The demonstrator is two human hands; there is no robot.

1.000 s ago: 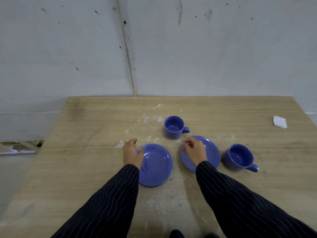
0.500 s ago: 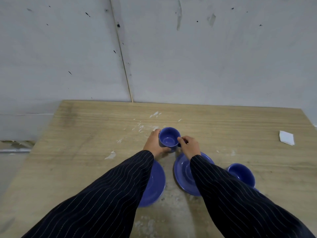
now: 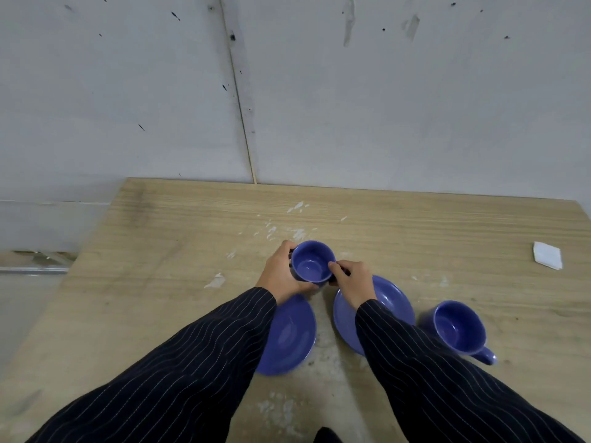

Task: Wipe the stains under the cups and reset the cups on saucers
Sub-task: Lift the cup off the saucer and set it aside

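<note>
Your wooden table (image 3: 415,238) runs up to a grey panelled wall (image 3: 383,107) along its far edge. White stains (image 3: 299,233) are scattered from mid-table toward that edge, with one larger fleck (image 3: 216,280) nearer the left edge and a paler smeared patch (image 3: 281,410) toward the near edge, between your striped sleeves (image 3: 192,372). A folded white cloth (image 3: 547,255) lies alone by the right edge, well apart from the crockery.

Two blue cups and two blue saucers are present. Both cups are upright and show nothing inside. Neither saucer carries a cup.

The far cup (image 3: 312,262) sits at mid-table, just beyond the saucers. Your left hand (image 3: 281,276) wraps its left side, fingers curled around the wall and pressed to it. Your right hand (image 3: 351,282) meets its right side, fingers pinched together where the handle is, which the hand hides. Whether the cup rests on the table or is lifted cannot be told.

The left saucer (image 3: 291,337) is partly covered by your left sleeve. The right saucer (image 3: 390,302) is partly covered by your right wrist and sleeve. The near cup (image 3: 457,329) stands on the bare table just beside the right saucer, toward the right edge, its handle (image 3: 486,356) pointing to the near right corner.
</note>
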